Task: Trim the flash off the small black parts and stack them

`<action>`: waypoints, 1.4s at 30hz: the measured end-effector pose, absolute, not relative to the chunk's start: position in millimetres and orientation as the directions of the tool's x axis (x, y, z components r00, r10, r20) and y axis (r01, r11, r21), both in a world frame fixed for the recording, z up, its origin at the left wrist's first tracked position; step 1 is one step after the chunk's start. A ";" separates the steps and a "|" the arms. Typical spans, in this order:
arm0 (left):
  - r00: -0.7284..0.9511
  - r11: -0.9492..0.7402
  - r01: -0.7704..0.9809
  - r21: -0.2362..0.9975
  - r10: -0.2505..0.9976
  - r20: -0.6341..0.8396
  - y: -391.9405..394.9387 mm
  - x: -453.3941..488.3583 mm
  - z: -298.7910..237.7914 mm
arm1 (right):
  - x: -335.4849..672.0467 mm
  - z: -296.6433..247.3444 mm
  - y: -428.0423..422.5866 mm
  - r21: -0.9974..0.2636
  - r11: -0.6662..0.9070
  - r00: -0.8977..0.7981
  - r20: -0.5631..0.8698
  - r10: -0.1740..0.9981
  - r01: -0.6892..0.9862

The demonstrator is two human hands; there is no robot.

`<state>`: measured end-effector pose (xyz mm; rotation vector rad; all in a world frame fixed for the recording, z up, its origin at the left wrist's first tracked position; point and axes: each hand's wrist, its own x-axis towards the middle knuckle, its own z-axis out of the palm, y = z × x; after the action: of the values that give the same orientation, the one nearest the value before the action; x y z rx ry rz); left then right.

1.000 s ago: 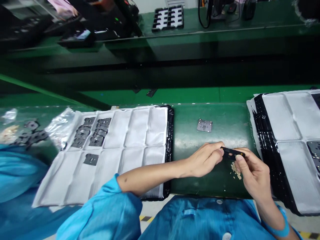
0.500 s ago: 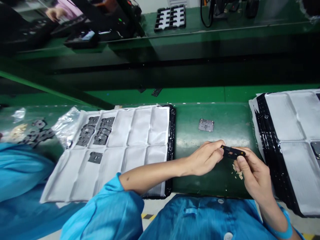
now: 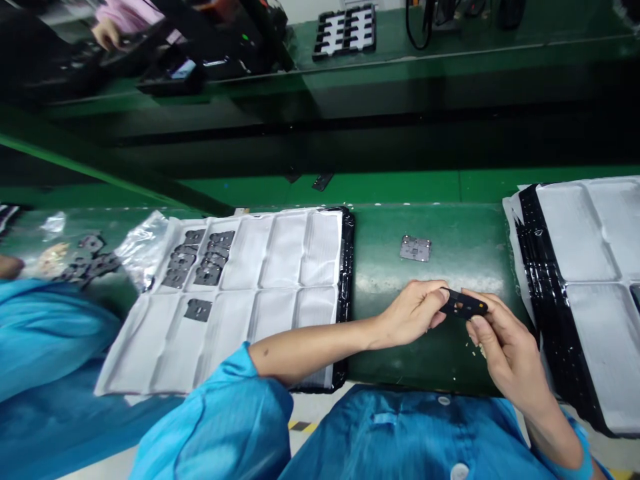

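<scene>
Markings: I make out yellow-orange spots on the black part (image 3: 469, 308); any print on it or on the loose plate (image 3: 415, 249) is too small for me to read.
Black part: held up over the green bench (image 3: 380, 267), between the two trays, slightly tilted, its right end lower in my view.
Left hand (image 3: 413, 313): grasping the left end of the black part between thumb and fingers.
Right hand (image 3: 507, 347): pinching the other end, thumb on the near side; pale bits (image 3: 483, 350) lie beneath it, partly hidden from me.
Loose plate: flat on the bench, just beyond the hands.
Left tray (image 3: 280, 253): white-lined; dark plates (image 3: 210, 260) overlap in two upper compartments, and a single plate (image 3: 199, 310) lies in a lower one. The left forearm (image 3: 315, 347) crosses its near right corner.
Right tray (image 3: 575, 233): its black edge (image 3: 545, 300) stands near the right hand; my view cuts its far side.
Further left: a clear bag (image 3: 145, 247) touching the left tray, dark pieces (image 3: 93, 263), and a co-worker's blue sleeve (image 3: 45, 327).
Far side: a green beam (image 3: 125, 180) slants down towards the left tray; a rack (image 3: 345, 32) sits on the back bench.
Room: I see green surface between both trays, ending at the bench's near edge just before the blue coat (image 3: 390, 440).
</scene>
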<state>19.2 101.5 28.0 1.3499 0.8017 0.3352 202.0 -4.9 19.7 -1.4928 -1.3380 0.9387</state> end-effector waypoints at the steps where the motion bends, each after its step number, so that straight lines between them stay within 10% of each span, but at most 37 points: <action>1: 0.688 0.236 0.240 0.941 0.643 -0.337 100.4 19.1 27.9 | 202.0 19.3 -5.9 -0.953 -0.040 0.135 0.001 0.991 0.301; 15: 0.771 0.005 0.247 0.969 0.605 -0.199 91.5 15.0 40.1 | 189.0 15.8 -0.4 -0.979 -0.129 0.435 -0.048 0.899 0.158; 42: 0.751 -0.068 0.224 0.972 0.648 -0.127 88.5 15.0 32.5 | 185.0 8.6 -7.0 -0.987 -0.115 0.409 -0.061 0.910 0.110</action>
<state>15.0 88.5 32.5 1.6389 0.7094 0.4021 185.0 -7.0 8.6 -1.5397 -0.9395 0.8906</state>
